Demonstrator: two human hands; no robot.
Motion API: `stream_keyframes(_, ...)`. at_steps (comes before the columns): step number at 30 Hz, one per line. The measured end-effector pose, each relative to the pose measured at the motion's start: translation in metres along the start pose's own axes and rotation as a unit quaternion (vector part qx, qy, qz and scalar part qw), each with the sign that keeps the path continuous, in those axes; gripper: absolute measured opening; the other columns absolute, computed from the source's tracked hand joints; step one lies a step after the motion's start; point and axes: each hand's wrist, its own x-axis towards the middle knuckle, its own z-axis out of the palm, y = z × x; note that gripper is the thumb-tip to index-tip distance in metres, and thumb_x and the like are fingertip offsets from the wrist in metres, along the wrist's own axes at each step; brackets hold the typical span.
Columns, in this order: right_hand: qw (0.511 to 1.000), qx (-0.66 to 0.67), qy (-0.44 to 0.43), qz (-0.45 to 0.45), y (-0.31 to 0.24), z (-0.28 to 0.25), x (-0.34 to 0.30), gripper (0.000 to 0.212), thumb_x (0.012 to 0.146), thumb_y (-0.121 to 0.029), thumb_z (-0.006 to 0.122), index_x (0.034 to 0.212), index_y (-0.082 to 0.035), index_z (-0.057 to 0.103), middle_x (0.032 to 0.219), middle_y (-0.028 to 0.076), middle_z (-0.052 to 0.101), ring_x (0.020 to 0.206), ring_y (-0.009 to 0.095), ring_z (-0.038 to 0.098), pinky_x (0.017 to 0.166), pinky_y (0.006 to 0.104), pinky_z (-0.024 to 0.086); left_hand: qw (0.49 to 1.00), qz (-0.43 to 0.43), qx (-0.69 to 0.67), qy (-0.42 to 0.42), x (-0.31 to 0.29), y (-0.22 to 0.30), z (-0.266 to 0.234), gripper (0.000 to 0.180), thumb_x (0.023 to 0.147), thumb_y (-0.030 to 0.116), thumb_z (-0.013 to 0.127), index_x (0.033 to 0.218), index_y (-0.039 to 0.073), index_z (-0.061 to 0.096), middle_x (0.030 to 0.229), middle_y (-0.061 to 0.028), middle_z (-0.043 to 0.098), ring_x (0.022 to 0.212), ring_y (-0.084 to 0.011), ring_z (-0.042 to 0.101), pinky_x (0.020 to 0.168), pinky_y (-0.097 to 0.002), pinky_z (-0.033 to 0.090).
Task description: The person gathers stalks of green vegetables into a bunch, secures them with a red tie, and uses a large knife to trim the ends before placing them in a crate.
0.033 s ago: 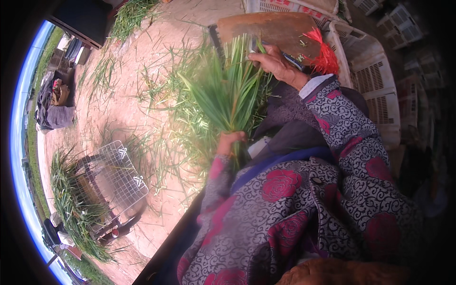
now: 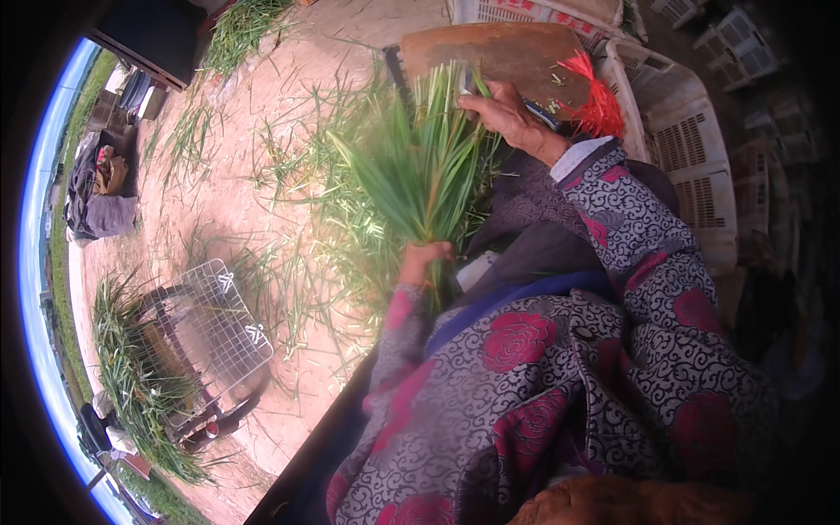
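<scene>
My left hand point(image 2: 427, 255) is closed around the lower part of a bunch of long green leaves point(image 2: 427, 192), which fan out above the fist. Pale cut-looking stems point(image 2: 430, 92) show at the far end of the greenery. Beside them my right hand point(image 2: 509, 118) is closed, its thumb toward the stems. A small flat grey edge point(image 2: 465, 81) shows by its fingertips, and a dark blue-black piece point(image 2: 542, 112) sticks out behind the knuckles. What those fingers grip is mostly hidden, so I cannot name it.
Past my hands stands a brown board point(image 2: 490, 51), with red strings point(image 2: 599, 98) on its right end. White plastic crates point(image 2: 696, 153) line the right side. Loose leaves point(image 2: 332, 201) litter the ground. At left are a wire rack point(image 2: 229, 328) and heaped greens point(image 2: 140, 376).
The fingers of my right hand have shifted very slightly beside the stems, and the dark piece behind them shows a little less. My left hand has not moved.
</scene>
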Motion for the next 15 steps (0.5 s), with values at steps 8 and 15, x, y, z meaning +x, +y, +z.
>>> stream_keyframes(8, 0.986, -0.107, -0.129, -0.023, -0.026, 0.003, -0.006, 0.024, 0.094, -0.028, 0.069, 0.103, -0.006, 0.070, 0.073, -0.005, 0.059, 0.062, 0.005, 0.050, 0.056, 0.0254, 0.041, 1.000, 0.010, 0.003, -0.001, 0.004, 0.001, -0.010, 0.017, 0.083, 0.012, 0.073, 0.084, -0.005, 0.070, 0.073, -0.0121, 0.069, 0.064, -0.0217, 0.067, 0.061, -0.0319, 0.054)
stream_keyframes(15, 0.851, -0.349, -0.149, -0.363, -0.033, 0.026, -0.057, 0.019, 0.089, -0.012, 0.065, 0.102, 0.001, 0.062, 0.098, 0.016, 0.060, 0.083, 0.040, 0.064, 0.067, 0.0471, 0.050, 0.997, -0.041, -0.059, 0.020, -0.001, 0.002, 0.001, 0.018, 0.081, 0.009, 0.074, 0.090, -0.005, 0.069, 0.075, -0.0128, 0.070, 0.064, -0.0223, 0.067, 0.060, -0.0323, 0.055)
